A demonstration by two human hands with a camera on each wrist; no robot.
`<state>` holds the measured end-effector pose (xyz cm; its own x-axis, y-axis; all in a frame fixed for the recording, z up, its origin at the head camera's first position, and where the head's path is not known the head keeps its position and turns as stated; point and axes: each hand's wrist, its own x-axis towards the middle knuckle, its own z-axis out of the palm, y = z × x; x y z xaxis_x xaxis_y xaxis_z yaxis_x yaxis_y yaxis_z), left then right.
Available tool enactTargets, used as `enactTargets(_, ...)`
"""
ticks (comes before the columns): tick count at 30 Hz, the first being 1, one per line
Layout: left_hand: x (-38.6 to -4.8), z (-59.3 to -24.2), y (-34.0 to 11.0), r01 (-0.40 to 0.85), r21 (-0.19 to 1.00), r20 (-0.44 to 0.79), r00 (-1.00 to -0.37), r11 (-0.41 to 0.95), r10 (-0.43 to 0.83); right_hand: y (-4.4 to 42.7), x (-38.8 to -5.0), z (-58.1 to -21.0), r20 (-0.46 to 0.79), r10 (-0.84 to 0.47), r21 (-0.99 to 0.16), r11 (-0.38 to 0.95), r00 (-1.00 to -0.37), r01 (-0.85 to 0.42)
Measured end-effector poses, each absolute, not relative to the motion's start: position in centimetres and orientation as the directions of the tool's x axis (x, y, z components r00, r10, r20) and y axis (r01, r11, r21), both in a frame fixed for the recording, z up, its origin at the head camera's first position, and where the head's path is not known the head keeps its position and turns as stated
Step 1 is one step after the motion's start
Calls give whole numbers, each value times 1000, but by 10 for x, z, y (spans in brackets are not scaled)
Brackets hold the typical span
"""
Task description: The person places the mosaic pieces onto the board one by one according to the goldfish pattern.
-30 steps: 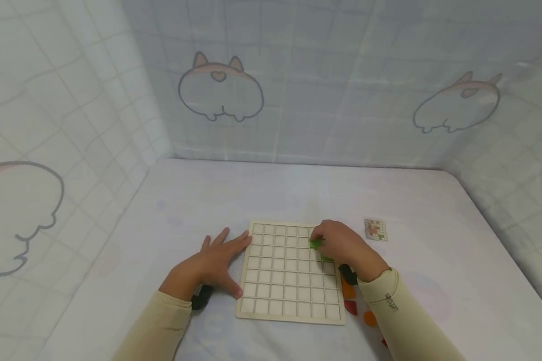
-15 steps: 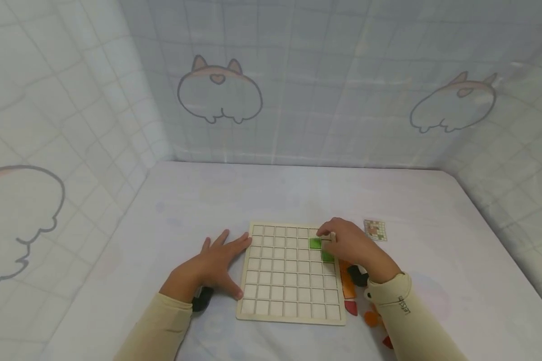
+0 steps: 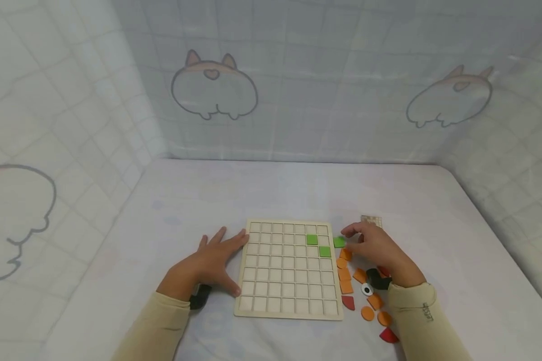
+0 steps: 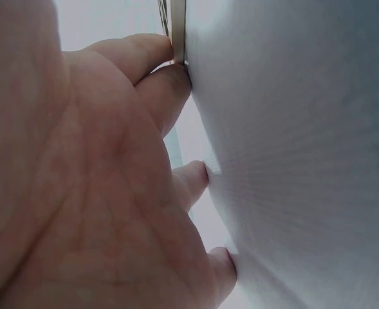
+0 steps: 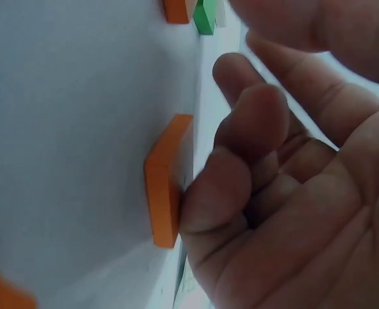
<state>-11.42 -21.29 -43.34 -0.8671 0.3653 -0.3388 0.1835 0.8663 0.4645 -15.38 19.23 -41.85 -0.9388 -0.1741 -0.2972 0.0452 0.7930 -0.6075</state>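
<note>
A pale wooden grid board lies on the table with two green square tiles in cells near its upper right. My left hand is spread at the board's left side, its thumb and index finger touching the edge; in the left wrist view, the other fingertips rest on the table. Just right of the board lies a third green tile. Over the table beside that tile, my right hand has loosely bent fingers and a gap between index and thumb. In the right wrist view, an orange piece sits close below its curled fingers.
Right of the board are scattered orange squares, orange discs, red quarter-round pieces and a white eye disc. A small patterned card is partly hidden behind the right hand. Patterned fabric walls enclose the table.
My right hand has moved off the board to the right, leaving two green tiles in the cells, and now hovers by another green tile. The left hand has stayed at the board's edge.
</note>
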Motion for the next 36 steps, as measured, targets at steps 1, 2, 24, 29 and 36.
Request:
enactTargets(1, -114, -433, -212, 179, 470, -340, -867, 864, 364, 193, -155, -419, -297, -180, -607, 793, -938, 41)
enactTargets(2, -113, -432, -212, 175, 476, -341, -867, 862, 364, 193, -156, -420, -296, -185, -607, 794, -937, 35)
enactTargets(24, -112, -429, -210, 161, 467, -349, -870, 869, 348, 192, -160, -423, -240, -260, -556, 827, -935, -87)
enactTargets(29, -112, -429, -209, 161, 476, -354, -865, 864, 356, 191, -155, -414, -223, -285, -586, 803, -932, -106)
enactTargets(36, -111, -427, -210, 154, 469, -357, -867, 870, 346, 170, -146, -406, -197, -384, -638, 749, -902, -179)
